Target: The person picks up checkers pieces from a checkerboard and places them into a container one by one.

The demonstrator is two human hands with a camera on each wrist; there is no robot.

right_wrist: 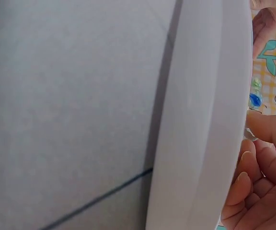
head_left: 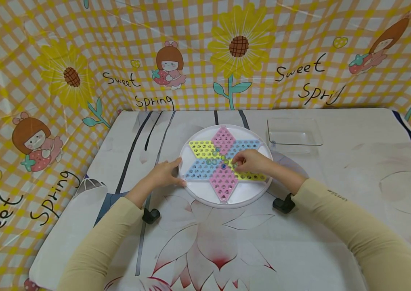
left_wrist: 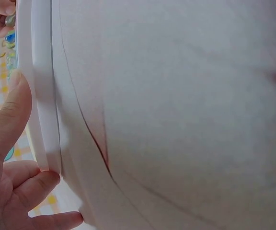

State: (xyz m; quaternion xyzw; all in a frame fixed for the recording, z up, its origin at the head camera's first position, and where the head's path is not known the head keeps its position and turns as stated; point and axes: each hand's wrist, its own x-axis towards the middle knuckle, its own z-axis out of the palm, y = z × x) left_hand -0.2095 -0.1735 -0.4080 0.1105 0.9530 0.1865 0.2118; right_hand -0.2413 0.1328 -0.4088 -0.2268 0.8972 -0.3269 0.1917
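A round white Chinese checkers board (head_left: 200, 194) lies on the table, its star of pink, yellow and blue points dotted with holes. Several glass marbles (head_left: 214, 162) sit around its centre, among them a blue one (head_left: 223, 166). My left hand (head_left: 163, 173) grips the board's left rim; the left wrist view has the thumb (left_wrist: 14, 112) over the rim and fingertips at its lower outer edge. Over the yellow point right of centre, my right hand (head_left: 252, 161) pinches a clear marble (right_wrist: 250, 134) between thumb and fingers. Its curled fingers partly hide that marble.
A clear plastic box (head_left: 294, 132) stands behind the board to the right, with a small marble at its left corner. A white rounded object (head_left: 89, 188) sits at the table's left edge by a dark blue patch. Patterned cloth (head_left: 198, 44) walls the back and left.
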